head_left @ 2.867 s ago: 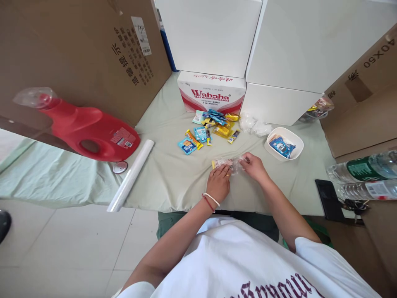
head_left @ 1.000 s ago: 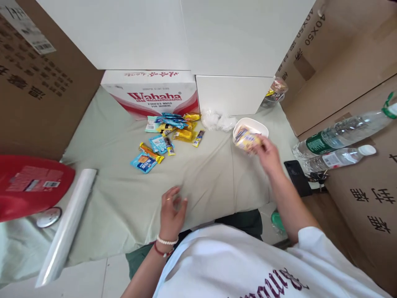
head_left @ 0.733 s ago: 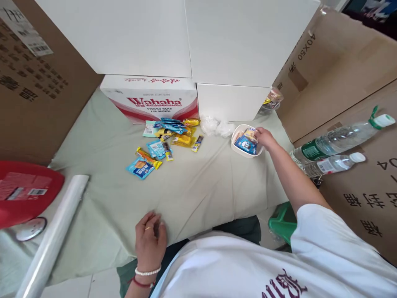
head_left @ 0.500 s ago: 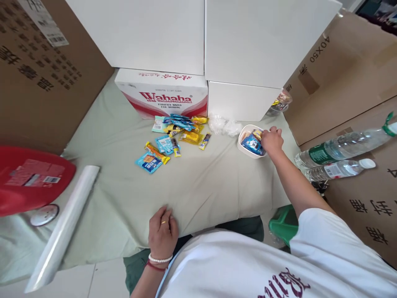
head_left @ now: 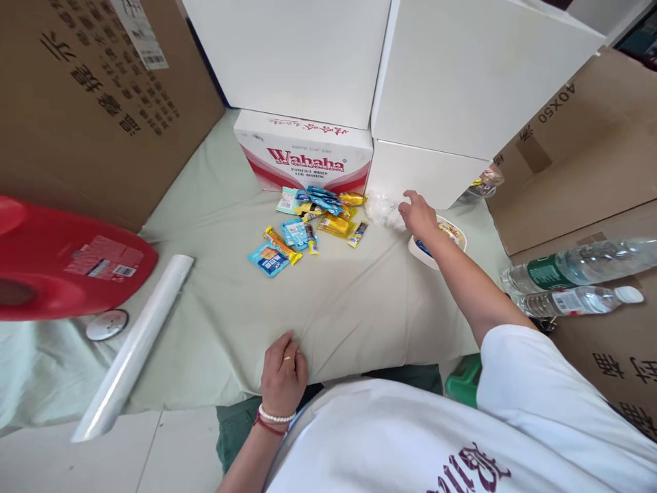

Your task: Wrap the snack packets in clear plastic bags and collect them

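Observation:
My right hand reaches over the near rim of a white oval bowl with snack packets inside, partly hidden by my forearm. Its fingers are apart and hold nothing that I can see, beside a crumpled clear plastic bag. To the left lies a loose pile of small wrapped snacks: blue packets, yellow packets, an orange-yellow bar and a blue biscuit packet. At the table's front edge rests my left hand, fingers loosely laid on the cloth, holding nothing.
A Wahaba-style printed carton marked Wahaha and white boxes stand behind the snacks. A red container, a round lid and a plastic film roll lie left. Water bottles stand right, beside cardboard.
My right hand has left the bowl's contents and moved left toward the plastic bag, its fingers now stretched out. The view has shifted a little; my left hand stays at the table edge.

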A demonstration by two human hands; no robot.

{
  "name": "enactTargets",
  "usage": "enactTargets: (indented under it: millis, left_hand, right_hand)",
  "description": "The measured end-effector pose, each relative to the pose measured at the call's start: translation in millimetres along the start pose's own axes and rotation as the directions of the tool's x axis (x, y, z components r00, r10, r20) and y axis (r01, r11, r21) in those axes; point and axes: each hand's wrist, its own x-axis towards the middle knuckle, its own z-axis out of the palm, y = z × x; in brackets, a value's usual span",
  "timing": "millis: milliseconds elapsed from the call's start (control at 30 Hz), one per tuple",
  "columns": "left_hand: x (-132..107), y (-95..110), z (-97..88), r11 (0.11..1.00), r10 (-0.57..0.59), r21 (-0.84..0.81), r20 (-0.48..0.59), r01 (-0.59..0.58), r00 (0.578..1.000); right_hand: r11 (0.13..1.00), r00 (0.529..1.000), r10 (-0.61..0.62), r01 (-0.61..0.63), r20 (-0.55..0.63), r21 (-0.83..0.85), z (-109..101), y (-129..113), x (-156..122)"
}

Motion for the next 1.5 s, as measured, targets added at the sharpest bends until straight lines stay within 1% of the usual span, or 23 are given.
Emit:
enactTargets:
  millis: [100,167,200,300,333,400,467,500,567,633,700,767,800,933,1067,1133,1200,1267,1333,1367,1433,1467,1500]
  left_hand:
    - [0.7,0.2,-4.3,0.998,-0.039,-0.043,0.002,0.039,0.999]
    - [3.8,2.0,-8.6,0.989,-0.111,-0.093,-0.001,0.111,0.994]
    - [6.6,4.2,-10.7,0.979,-0.163,-0.125,-0.001,0.162,0.987]
    - [19.2,18.8,-14.3,0.910,-0.312,-0.276,0.033,0.308,0.950]
    - [24.5,26.6,-14.2,0.871,-0.347,-0.349,0.065,0.347,0.936]
    - [35.7,45.2,-12.2,0.747,-0.410,-0.510,0.150,0.426,0.900]
    - [46.9,64.3,-8.3,0.611,-0.427,-0.623,0.260,0.489,0.866]
    - [52.2,72.7,-5.8,0.606,-0.410,-0.635,0.265,0.478,0.872]
    - [60.8,85.0,0.0,0.673,-0.352,-0.607,0.239,0.422,0.905]
    - [66.0,90.2,7.1,0.718,-0.307,-0.565,0.266,0.406,0.914]
    - [67.3,88.3,14.6,0.670,-0.297,-0.559,0.400,0.487,0.867]
    - [65.7,81.3,21.0,0.557,-0.315,-0.561,0.539,0.612,0.781]
    - [64.4,76.7,23.1,0.501,-0.338,-0.559,0.576,0.660,0.744]
    - [59.6,63.0,22.7,0.328,-0.477,-0.592,0.569,0.736,0.670]
    - [61.4,67.7,17.6,0.071,-0.510,-0.566,0.687,0.821,0.518]
    - [64.8,73.5,17.9,0.023,-0.490,-0.535,0.730,0.845,0.476]
    - [68.7,78.1,19.1,0.037,-0.457,-0.517,0.753,0.855,0.474]
    - [72.3,80.6,19.3,0.056,-0.444,-0.541,0.739,0.839,0.506]
    - [75.2,81.9,17.3,0.041,-0.450,-0.585,0.713,0.810,0.538]
    - [76.4,82.4,15.7,0.015,-0.450,-0.600,0.710,0.800,0.541]
    - [77.7,84.3,12.7,-0.049,-0.430,-0.596,0.737,0.801,0.522]
    - [77.8,85.7,11.8,-0.068,-0.416,-0.586,0.752,0.807,0.511]
    - [77.5,87.2,11.6,-0.073,-0.407,-0.580,0.760,0.812,0.506]
  right_hand:
    - [0.992,0.988,0.031,-0.012,-0.151,0.125,-11.1,-3.6,-13.0]
    - [0.937,0.978,0.093,-0.022,-0.188,0.348,-16.6,-9.6,-36.1]
    - [0.871,0.976,0.137,-0.036,-0.172,0.490,-16.8,-15.2,-51.5]
    - [0.532,0.974,0.227,-0.142,0.022,0.835,-4.8,-43.9,-106.5]
    - [0.419,0.967,0.230,-0.200,0.109,0.886,2.8,-56.5,-125.6]
    - [0.245,0.944,0.228,-0.292,0.238,0.925,20.3,-82.3,-161.1]
    - [0.124,0.922,0.230,-0.346,0.312,0.930,37.7,-105.1,-190.1]
    - [0.078,0.911,0.231,-0.366,0.340,0.927,45.4,-114.5,-201.5]
    - [0.010,0.892,0.222,-0.406,0.394,0.914,57.1,-128.1,-217.8]
    - [-0.026,0.882,0.192,-0.434,0.431,0.901,63.6,-134.4,-225.9]
    - [-0.034,0.885,0.158,-0.439,0.438,0.898,65.1,-133.5,-227.8]
    - [-0.030,0.897,0.153,-0.415,0.415,0.909,63.5,-126.5,-225.8]
    - [-0.030,0.904,0.165,-0.395,0.394,0.918,62.1,-121.5,-224.1]
    - [-0.086,0.913,0.228,-0.326,0.337,0.941,57.8,-103.0,-219.7]
    - [-0.218,0.897,0.205,-0.347,0.391,0.912,57.6,-103.1,-223.9]
    - [-0.274,0.888,0.169,-0.374,0.427,0.886,58.6,-108.1,-226.6]
    - [-0.314,0.878,0.151,-0.393,0.454,0.865,61.0,-111.4,-227.9]
    - [-0.318,0.870,0.168,-0.397,0.463,0.861,65.3,-110.0,-228.3]
    - [-0.232,0.865,0.245,-0.386,0.438,0.893,70.8,-104.0,-229.8]
    - [-0.140,0.865,0.307,-0.371,0.396,0.918,73.4,-100.3,-231.4]
    - [0.117,0.883,0.405,-0.306,0.236,0.945,77.0,-94.0,-236.0]
    - [0.255,0.907,0.397,-0.256,0.141,0.932,78.1,-92.3,-238.5]
    - [0.383,0.939,0.338,-0.195,0.060,0.903,78.8,-92.1,-240.5]
